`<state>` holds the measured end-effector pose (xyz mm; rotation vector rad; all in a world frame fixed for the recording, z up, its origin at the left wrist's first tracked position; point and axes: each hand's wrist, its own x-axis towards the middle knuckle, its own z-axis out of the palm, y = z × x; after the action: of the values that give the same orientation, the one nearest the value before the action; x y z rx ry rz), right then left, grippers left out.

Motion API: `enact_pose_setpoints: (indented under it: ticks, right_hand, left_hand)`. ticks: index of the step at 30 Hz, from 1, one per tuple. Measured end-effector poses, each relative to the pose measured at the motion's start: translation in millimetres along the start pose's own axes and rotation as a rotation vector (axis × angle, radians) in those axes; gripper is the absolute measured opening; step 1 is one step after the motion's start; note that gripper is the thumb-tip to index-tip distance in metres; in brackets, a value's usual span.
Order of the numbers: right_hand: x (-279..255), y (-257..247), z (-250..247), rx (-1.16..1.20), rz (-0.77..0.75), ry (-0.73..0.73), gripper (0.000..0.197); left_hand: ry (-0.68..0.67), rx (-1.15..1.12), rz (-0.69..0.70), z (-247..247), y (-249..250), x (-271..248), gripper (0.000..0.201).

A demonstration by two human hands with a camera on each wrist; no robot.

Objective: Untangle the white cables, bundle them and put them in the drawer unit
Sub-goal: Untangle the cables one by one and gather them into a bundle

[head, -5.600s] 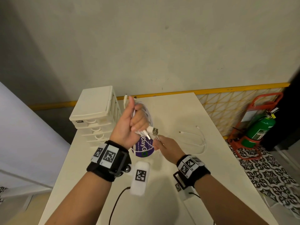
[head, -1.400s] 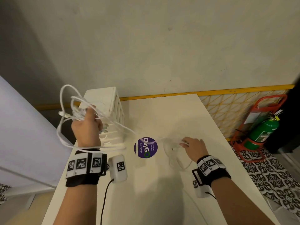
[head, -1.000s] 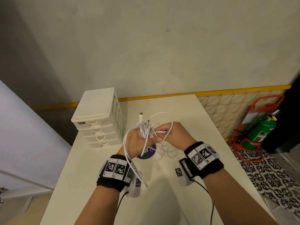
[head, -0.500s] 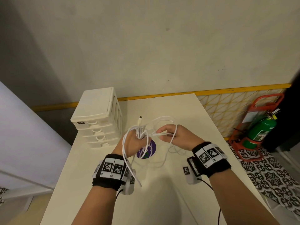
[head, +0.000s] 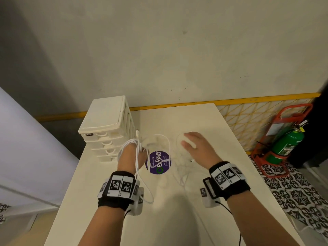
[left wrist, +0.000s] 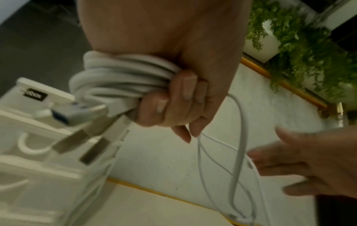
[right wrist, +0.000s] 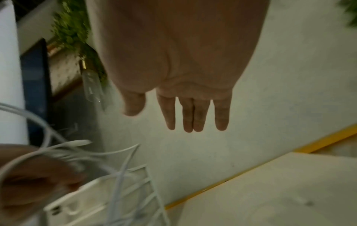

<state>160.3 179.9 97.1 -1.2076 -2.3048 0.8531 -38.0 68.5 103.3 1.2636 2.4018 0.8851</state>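
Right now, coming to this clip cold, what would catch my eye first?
The left hand at centre-left, gripping a coil of white cables with USB plugs sticking out and loose strands trailing down to the table. Next, the right hand, open with fingers spread above the table. Behind the left hand stands the white drawer unit; a green fire extinguisher stands far right.

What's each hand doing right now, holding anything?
Left hand: fingers curled round the coiled white cables, gripping them.
Right hand: open, fingers straight, holding nothing.
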Motion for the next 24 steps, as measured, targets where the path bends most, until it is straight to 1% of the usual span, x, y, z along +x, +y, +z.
enact_pose_setpoints:
  ticks: [1, 2, 4, 5, 6, 7, 8, 10, 11, 12, 15, 17, 18, 20, 21, 23, 24]
  right_hand:
    - [-1, -11, 6, 0.070, -0.019, -0.092, 0.063]
    - [-3, -19, 11, 0.152, -0.006, -0.189, 0.074]
    - [-4, -26, 24, 0.331, 0.053, -0.326, 0.097]
    - [-4, -25, 31, 0.381, 0.062, -0.363, 0.102]
    - [-4, -23, 36, 0.396, 0.057, -0.378, 0.102]
    - [-5, -21, 41, 0.400, 0.052, -0.373, 0.094]
    - [-6, -18, 44, 0.424, 0.052, -0.351, 0.080]
    - [-8, -13, 42, 0.515, 0.090, -0.304, 0.046]
    - [-9, -10, 37, 0.561, 0.106, -0.299, 0.035]
    - [-10, -7, 31, 0.594, 0.121, -0.308, 0.029]
    - [-13, -1, 11, 0.602, 0.136, -0.303, 0.024]
    - [-14, 2, 4, 0.558, 0.096, -0.243, 0.017]
    - [-13, 6, 3, 0.549, 0.066, -0.205, 0.015]
    - [-15, 14, 1, 0.553, 0.053, -0.151, 0.011]
    - [-18, 18, -1, 0.562, 0.066, -0.131, 0.010]
    - [-22, 31, -3, 0.583, 0.121, -0.055, 0.010]
    - [-23, 39, -2, 0.586, 0.151, 0.009, 0.011]
  left_hand:
    - [-0.032, -0.089, -0.005, 4, 5, -2, 0.016]
    - [-0.034, -0.162, 0.011, 6, 11, -3, 0.020]
    - [-0.015, -0.257, 0.010, 8, 22, -4, 0.023]
    - [-0.023, -0.287, 0.022, 8, 27, -6, 0.024]
    - [-0.025, -0.306, 0.037, 7, 32, -7, 0.025]
    - [-0.019, -0.318, 0.047, 7, 33, -8, 0.025]
    - [-0.015, -0.350, 0.053, 5, 33, -8, 0.026]
    - [-0.019, -0.369, 0.076, 2, 24, -5, 0.029]
    - [-0.029, -0.325, 0.088, -2, 19, -3, 0.031]
    - [-0.043, -0.267, 0.093, -6, 15, -3, 0.032]
    - [-0.134, -0.158, 0.074, -20, 10, -3, 0.033]
    - [-0.184, -0.173, 0.081, -25, 12, -6, 0.034]
    - [-0.175, -0.207, 0.079, -27, 14, -7, 0.032]
    - [-0.109, -0.287, 0.040, -27, 15, -6, 0.032]
    - [-0.062, -0.320, -0.005, -28, 13, -5, 0.034]
    - [0.049, -0.354, -0.098, -35, 7, -1, 0.038]
    - [0.093, -0.367, -0.112, -38, 3, 1, 0.037]
